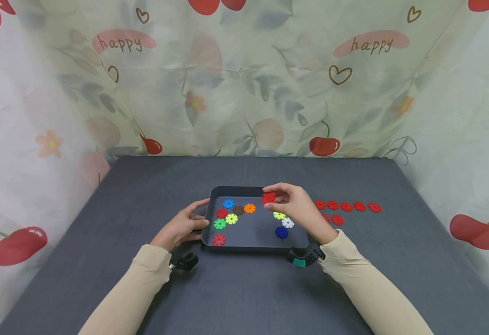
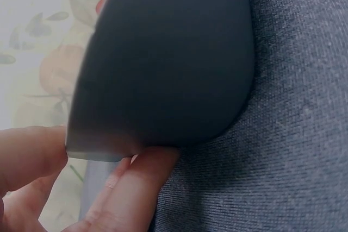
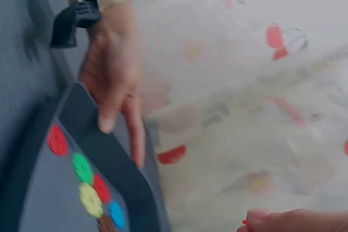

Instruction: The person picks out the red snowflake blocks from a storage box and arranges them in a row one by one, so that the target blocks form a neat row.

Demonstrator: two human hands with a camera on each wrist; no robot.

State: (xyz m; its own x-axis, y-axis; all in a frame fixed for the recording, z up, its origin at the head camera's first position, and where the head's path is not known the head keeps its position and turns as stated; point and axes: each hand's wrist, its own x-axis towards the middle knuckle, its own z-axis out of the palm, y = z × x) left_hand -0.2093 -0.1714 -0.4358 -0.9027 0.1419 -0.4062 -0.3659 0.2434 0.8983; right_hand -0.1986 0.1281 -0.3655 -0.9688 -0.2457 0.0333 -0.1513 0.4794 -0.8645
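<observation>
A shallow dark tray [image 1: 253, 236] holds several small notched plastic discs, including a blue disc [image 1: 228, 204], an orange disc [image 1: 249, 208] and a green disc [image 1: 220, 224]. At its left side, my left hand [image 1: 183, 225] grips the wall, thumb over the rim and fingers outside. Part of that grip shows in the left wrist view, against the tray's dark wall [image 2: 163, 63]. Above the tray's right half, my right hand [image 1: 298, 204] pinches a red disc [image 1: 268, 198] between thumb and fingers. The right wrist view catches only a sliver of this disc.
To the right of the tray, several red discs [image 1: 346, 207] lie in two rows on the dark grey cloth [image 1: 244, 288]; my right forearm partly hides the lower row. A patterned curtain [image 1: 244, 83] stands behind the table and along both sides.
</observation>
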